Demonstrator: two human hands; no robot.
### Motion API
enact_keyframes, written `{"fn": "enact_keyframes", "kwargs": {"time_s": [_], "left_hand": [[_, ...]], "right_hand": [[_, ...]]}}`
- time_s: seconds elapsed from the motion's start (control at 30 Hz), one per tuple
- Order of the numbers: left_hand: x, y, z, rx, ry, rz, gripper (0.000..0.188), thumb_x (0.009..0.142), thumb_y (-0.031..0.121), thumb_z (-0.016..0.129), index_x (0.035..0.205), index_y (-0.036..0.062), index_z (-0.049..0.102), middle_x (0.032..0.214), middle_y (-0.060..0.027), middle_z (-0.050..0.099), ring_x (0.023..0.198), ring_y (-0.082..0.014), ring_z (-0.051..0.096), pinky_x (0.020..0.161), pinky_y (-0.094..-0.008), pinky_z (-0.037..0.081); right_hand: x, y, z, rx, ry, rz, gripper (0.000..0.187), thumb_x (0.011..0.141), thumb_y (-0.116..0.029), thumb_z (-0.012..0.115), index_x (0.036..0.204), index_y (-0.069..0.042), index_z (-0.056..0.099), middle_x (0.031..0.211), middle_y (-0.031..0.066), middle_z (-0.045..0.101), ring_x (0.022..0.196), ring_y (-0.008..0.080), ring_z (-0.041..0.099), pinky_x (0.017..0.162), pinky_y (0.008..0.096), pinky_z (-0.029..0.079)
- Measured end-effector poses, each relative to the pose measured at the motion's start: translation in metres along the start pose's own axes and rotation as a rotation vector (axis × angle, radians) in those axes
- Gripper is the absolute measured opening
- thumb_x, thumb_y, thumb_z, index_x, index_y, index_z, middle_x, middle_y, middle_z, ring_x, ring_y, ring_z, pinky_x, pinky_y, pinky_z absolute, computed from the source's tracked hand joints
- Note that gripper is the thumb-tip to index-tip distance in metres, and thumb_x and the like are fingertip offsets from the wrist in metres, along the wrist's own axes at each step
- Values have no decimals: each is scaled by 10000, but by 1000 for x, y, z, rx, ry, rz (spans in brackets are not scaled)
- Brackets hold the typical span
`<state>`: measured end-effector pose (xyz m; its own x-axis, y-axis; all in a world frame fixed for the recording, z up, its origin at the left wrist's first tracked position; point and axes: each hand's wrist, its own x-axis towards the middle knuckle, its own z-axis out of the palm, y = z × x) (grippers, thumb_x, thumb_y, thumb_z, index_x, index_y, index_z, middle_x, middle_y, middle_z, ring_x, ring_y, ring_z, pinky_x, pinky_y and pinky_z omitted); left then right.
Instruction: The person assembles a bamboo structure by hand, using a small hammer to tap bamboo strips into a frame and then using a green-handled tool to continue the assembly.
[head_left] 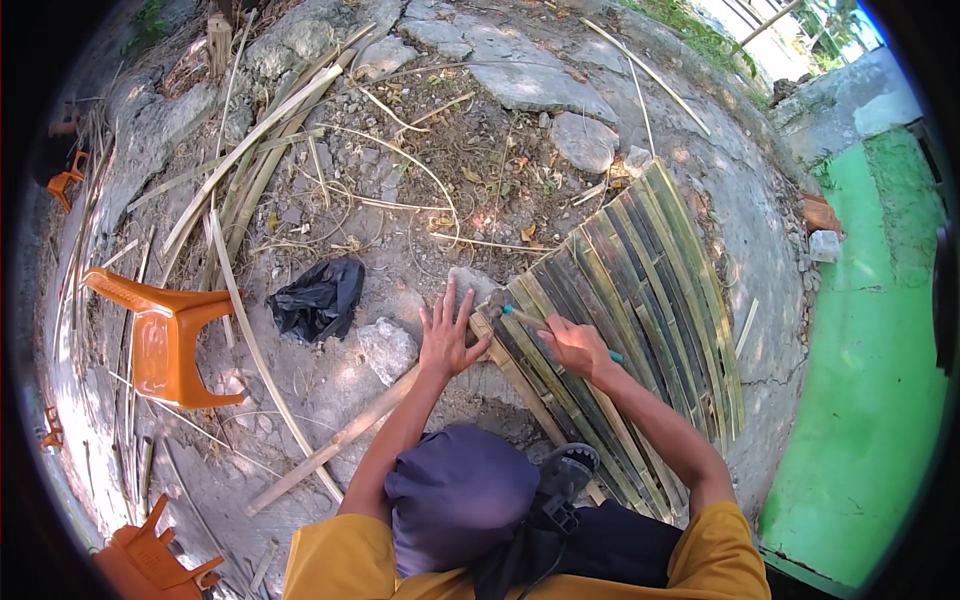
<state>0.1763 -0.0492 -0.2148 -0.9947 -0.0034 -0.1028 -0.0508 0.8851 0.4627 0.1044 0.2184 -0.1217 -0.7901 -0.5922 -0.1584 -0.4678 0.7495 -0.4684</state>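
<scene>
Bag of crumpled black plastic (318, 298) lies left of the left hand (449, 340), fingers spread apart; next, a wooden-handled hammer (527, 319), clamped in the right hand (578, 348), has its head near the corner of a green-brown slatted bamboo panel (640, 290).

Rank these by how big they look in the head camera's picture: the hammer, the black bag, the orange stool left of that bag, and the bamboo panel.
1. Bamboo panel, easily the largest
2. Orange stool
3. Black bag
4. Hammer, partly hidden by the right hand
</scene>
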Motion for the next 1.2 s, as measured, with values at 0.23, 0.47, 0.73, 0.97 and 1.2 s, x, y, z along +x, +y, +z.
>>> {"fn": "enact_keyframes", "kwargs": {"time_s": [0.23,0.47,0.73,0.97,1.2], "left_hand": [[0,1,-2,11,-41,-23,968,928,655,613,1696,209,229,1782,-141,27,1536,-443,312,1214,-722,230],[0,-2,-1,16,-31,-9,989,920,668,619,1701,220,210,1782,-143,35,1546,-436,302,1213,-728,227],[-1,-3,2,28,-8,-3,1025,892,649,662,1701,214,208,1778,-152,61,1530,-428,324,1202,-730,250],[2,2,2,23,16,13,1031,883,631,682,1700,212,213,1776,-156,66,1532,-424,319,1199,-730,254],[-1,-6,-2,39,-42,-14,990,903,613,655,1694,204,222,1777,-154,53,1528,-435,319,1219,-711,240]], "right_hand": [[-20,-12,-5,-6,-29,-3,246,1069,-327,576,1079,-84,540,945,213,706,751,493,662,643,588,520],[-25,-9,3,-35,-22,-4,232,1056,-304,600,1082,-82,539,892,202,712,709,484,664,609,588,520],[-27,-1,16,-156,25,-21,263,1046,-341,610,1058,-90,530,823,149,692,665,394,696,538,517,541],[-27,11,21,-260,-38,-65,264,1054,-355,598,1050,-98,536,776,119,650,634,358,691,528,496,543],[-41,-10,17,-206,5,-210,254,1049,-345,600,1040,-100,534,753,110,625,607,336,679,510,470,539]]}}
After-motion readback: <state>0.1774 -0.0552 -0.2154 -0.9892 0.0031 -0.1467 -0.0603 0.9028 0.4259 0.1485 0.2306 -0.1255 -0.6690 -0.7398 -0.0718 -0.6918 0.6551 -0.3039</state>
